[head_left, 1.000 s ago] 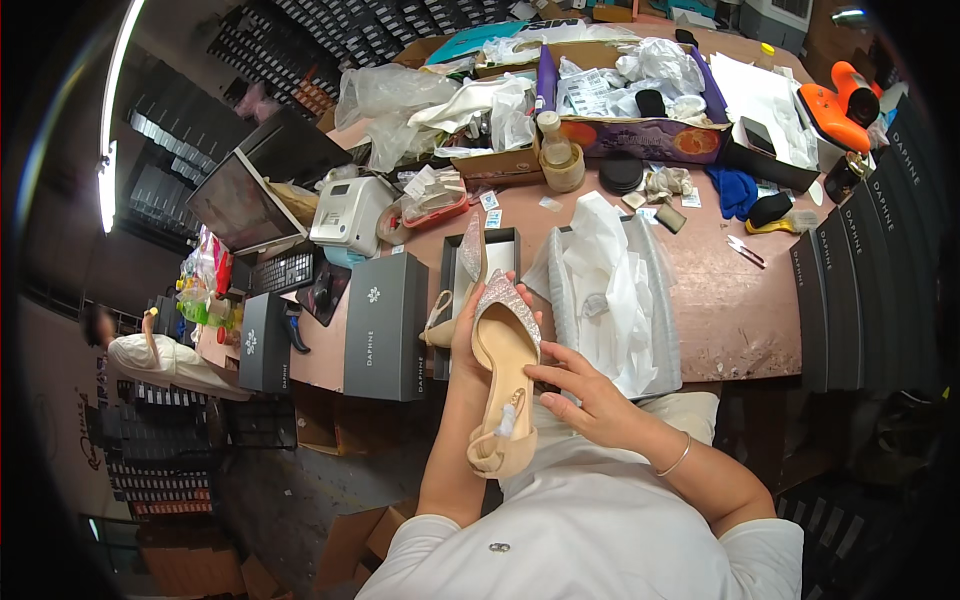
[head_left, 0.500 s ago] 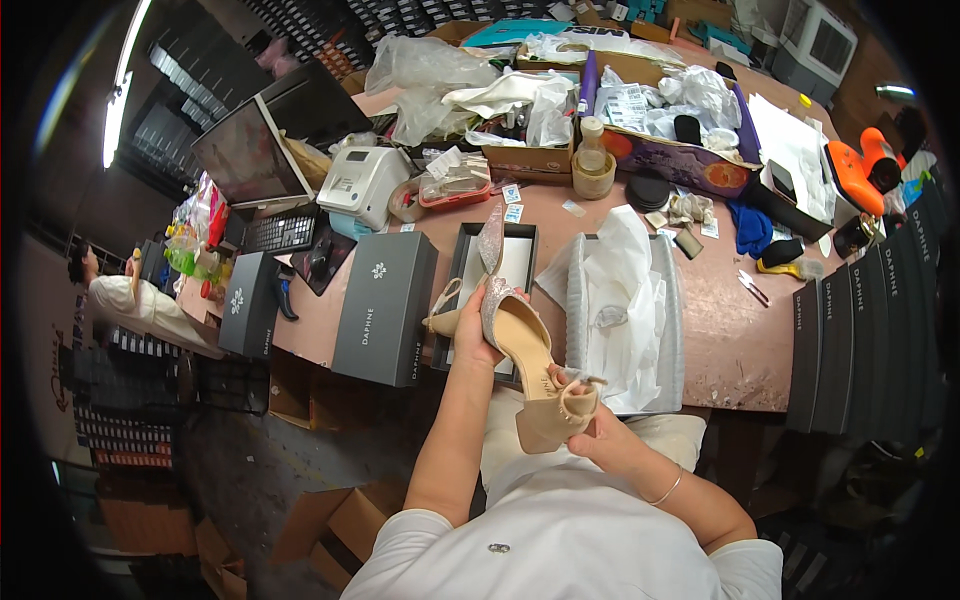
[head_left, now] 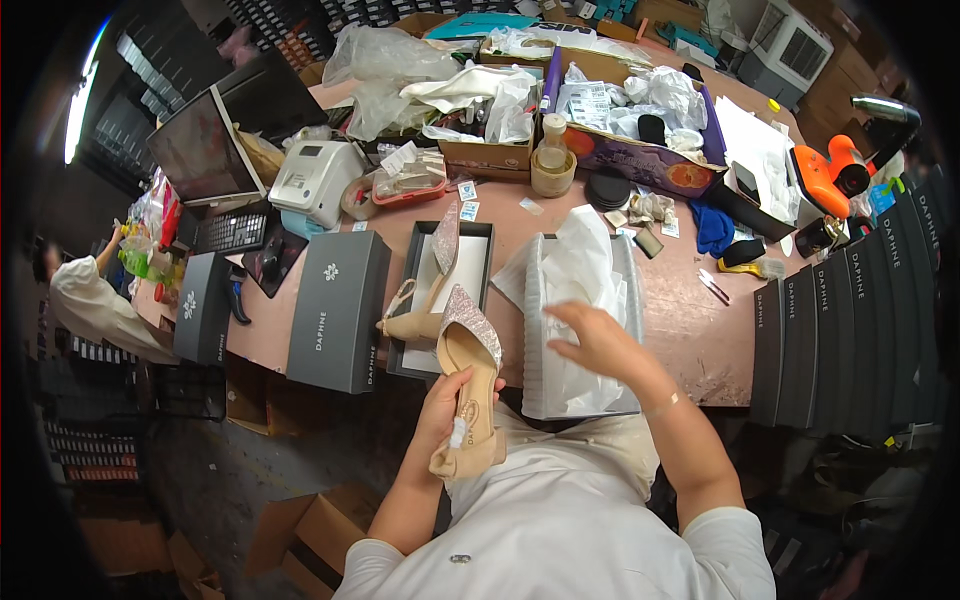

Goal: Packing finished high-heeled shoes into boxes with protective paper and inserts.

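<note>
Glitter-toed shoe [head_left: 480, 386] is in front of the person's body, where the left hand [head_left: 440, 410] has its fingers clamped around it, with the thumb near the insole. The right hand [head_left: 598, 345] holds nothing that I can see: its thumb stands apart from the fingers, above white tissue paper [head_left: 588, 258]; whether it touches this paper, I cannot tell. To the left, the second shoe [head_left: 446, 250] lies in an open box [head_left: 488, 260], its heel end reaching over the rim.

From where I stand, the work seems to be about halfway: both shoes are unwrapped and one is in the box, but the other is not yet laid down.

The near shoe has a pointed, sparkling toe, a smooth insole and a beige back which looks like suede; clear plastic [head_left: 459, 432] covers some of its strap. The tissue is thin and crumpled, inside a grey tray [head_left: 533, 340] with softly ridged walls. The box is dark and stiff. Farther away, a purple carton [head_left: 640, 155] is filled with wrinkled white wrapping.
</note>
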A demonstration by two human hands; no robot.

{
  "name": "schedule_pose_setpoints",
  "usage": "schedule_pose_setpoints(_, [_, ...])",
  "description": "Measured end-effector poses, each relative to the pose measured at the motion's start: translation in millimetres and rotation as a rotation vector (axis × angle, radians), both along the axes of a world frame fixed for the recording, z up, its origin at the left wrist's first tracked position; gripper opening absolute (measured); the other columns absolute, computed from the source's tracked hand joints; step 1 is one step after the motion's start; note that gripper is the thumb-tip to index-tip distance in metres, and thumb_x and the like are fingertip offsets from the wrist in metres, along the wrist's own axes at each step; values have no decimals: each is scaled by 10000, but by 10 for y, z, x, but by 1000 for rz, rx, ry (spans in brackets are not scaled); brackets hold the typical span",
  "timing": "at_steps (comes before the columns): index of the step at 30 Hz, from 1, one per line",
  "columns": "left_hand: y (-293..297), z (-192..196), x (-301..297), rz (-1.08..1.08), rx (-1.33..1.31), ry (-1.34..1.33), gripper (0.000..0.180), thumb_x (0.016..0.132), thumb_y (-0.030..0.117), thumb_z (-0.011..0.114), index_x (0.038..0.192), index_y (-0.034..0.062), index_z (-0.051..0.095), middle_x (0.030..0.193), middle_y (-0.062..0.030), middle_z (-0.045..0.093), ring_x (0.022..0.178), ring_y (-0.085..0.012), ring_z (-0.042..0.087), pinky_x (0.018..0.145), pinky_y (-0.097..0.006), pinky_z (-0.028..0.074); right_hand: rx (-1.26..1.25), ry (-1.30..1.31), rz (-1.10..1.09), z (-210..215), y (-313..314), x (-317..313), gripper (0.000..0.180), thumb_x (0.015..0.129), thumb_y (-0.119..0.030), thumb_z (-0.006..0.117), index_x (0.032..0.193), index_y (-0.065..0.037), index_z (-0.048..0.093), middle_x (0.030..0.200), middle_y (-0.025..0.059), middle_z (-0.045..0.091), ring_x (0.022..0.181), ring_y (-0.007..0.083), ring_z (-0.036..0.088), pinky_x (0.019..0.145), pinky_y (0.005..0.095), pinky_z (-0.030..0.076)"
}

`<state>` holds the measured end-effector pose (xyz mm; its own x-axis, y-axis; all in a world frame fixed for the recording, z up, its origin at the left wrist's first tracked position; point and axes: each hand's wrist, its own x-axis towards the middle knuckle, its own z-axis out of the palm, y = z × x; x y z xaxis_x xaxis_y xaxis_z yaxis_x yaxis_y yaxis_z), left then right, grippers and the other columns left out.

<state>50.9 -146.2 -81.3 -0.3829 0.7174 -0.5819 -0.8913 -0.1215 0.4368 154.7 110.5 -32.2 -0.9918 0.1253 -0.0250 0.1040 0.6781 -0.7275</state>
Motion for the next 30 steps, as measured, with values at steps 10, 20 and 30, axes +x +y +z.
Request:
schedule_pose_setpoints(10, [445,120,236,36,33,102,400,913,126,479,1271,-41,414,1087,-242,612,904,-307,661,766,-398,580,40,82,-399,-706,235,10,579,769,-101,658,1303,-4,457,1234,242,536,1107,386,551,922,419,473])
schedule_pose_setpoints(20, [530,-11,298,-43,125,70,484,991,400,390,1345,70,381,1181,-199,572,1002,-305,626,844,-451,537,-297,160,-482,41,-25,77,463,779,-100,657,1204,9,511,963,176,640,777,262,628,720,354,503])
schedule_pose_setpoints(30, [708,155,594,101,83,296,482,1027,398,375,1426,154,258,1373,-83,412,1264,-239,438,1067,-439,370,304,281,-136,-51,-636,-3,592,662,-107,762,1210,-46,546,1159,136,547,1046,317,523,912,410,435])
